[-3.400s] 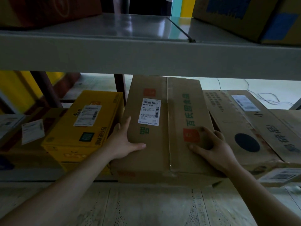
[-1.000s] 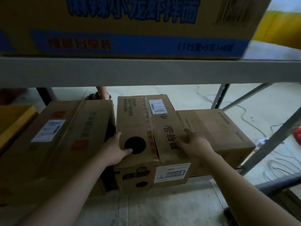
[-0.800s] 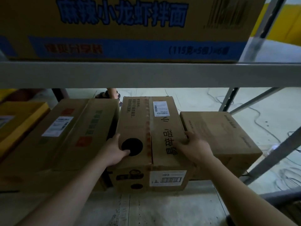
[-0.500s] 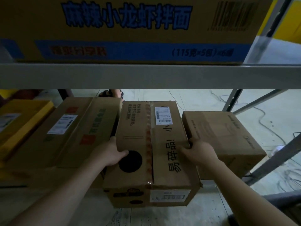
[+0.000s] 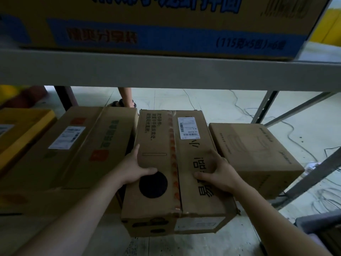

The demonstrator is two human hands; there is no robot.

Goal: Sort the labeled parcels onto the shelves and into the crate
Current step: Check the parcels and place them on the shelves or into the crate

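A long brown cardboard parcel with a black dot, black characters and a white shipping label lies on the lower shelf. My left hand grips its left top edge, thumb laid over the top. My right hand grips its right top edge, fingers spread on the printed face. The parcel's near end juts toward me past its neighbours.
A wide brown labeled box lies to the left, a yellow box beyond it, a squarer brown box to the right. The upper shelf beam carries a yellow-and-blue carton. A person's foot and cables show behind.
I shifted from the wide box to the parcel with the black dot. Over the last second both hands have drawn it out of the row toward me.
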